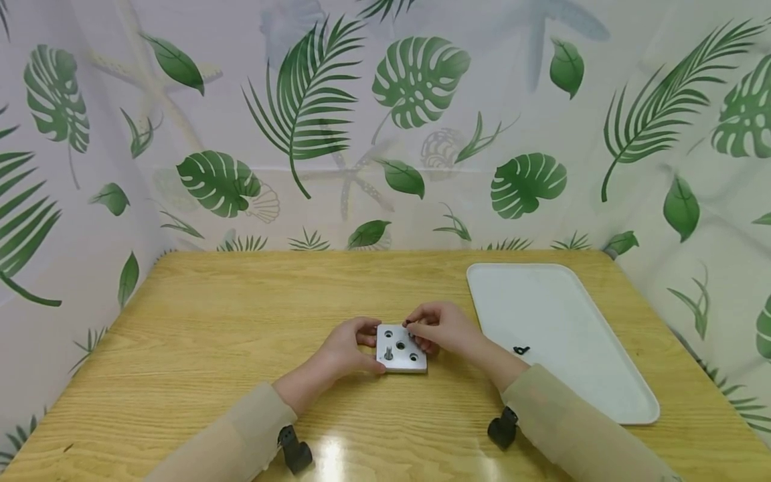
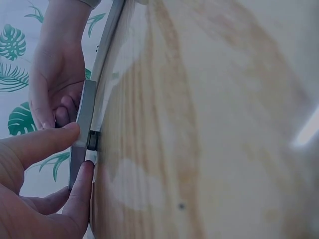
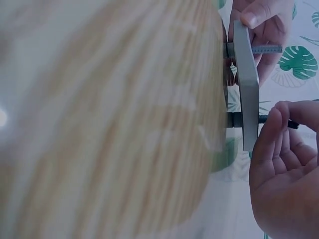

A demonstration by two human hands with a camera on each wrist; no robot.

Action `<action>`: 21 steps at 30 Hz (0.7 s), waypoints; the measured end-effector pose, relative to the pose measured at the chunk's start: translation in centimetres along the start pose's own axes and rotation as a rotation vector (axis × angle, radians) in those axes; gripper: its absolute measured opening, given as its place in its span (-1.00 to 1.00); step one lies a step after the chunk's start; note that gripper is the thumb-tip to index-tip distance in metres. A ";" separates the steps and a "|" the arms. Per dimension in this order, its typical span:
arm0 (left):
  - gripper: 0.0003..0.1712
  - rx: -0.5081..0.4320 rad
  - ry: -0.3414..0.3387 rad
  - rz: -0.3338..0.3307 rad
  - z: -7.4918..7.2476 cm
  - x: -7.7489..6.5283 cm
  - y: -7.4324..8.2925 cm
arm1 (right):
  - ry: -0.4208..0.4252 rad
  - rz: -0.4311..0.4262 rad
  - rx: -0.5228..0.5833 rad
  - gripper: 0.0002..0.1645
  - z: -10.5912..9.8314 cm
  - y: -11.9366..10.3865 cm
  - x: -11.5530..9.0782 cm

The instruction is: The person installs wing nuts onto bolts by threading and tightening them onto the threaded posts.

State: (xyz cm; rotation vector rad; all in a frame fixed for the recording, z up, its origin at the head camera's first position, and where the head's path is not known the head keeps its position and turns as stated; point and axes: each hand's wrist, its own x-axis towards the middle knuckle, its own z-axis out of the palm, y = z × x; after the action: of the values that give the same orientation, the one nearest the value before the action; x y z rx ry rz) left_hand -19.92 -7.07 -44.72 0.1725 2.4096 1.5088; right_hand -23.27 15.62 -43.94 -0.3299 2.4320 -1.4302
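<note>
A square silver metal plate (image 1: 401,365) with several holes sits just above the wooden table. My left hand (image 1: 349,348) grips it from the left, thumb at the near corner and fingers at the far one. Out of the near-left hole a silver threaded bolt (image 3: 268,49) stands upright. At the far-right hole, my right hand (image 1: 442,328) pinches a dark screw (image 3: 294,125) between thumb and fingertip; its threaded shank meets the plate's face. Dark round nut-like pieces (image 3: 235,119) show under the plate, between it and the tabletop.
To the right lies a white tray (image 1: 542,288), partly beneath the right forearm. One small black part (image 1: 521,350) rests on it near the left edge. Wooden tabletop (image 1: 241,294) surrounds the work, and a leaf-patterned cloth (image 1: 361,134) hangs behind and at both sides.
</note>
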 end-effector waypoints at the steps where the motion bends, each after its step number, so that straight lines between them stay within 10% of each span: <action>1: -0.06 -0.004 -0.002 -0.004 0.0 0.0 0.0 | 0.010 0.007 -0.003 -0.76 0.1 0.0 0.1; 21: -0.06 -0.005 -0.015 -0.004 -0.3 -0.1 0.3 | -0.038 -0.063 0.046 -0.60 -0.4 -0.2 -0.3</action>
State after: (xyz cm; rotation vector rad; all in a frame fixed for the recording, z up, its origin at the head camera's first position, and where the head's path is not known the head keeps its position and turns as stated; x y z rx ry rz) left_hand -19.88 -7.22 -44.35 0.1770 2.3927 1.5057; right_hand -23.12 16.00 -43.56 -0.4225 2.3745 -1.4900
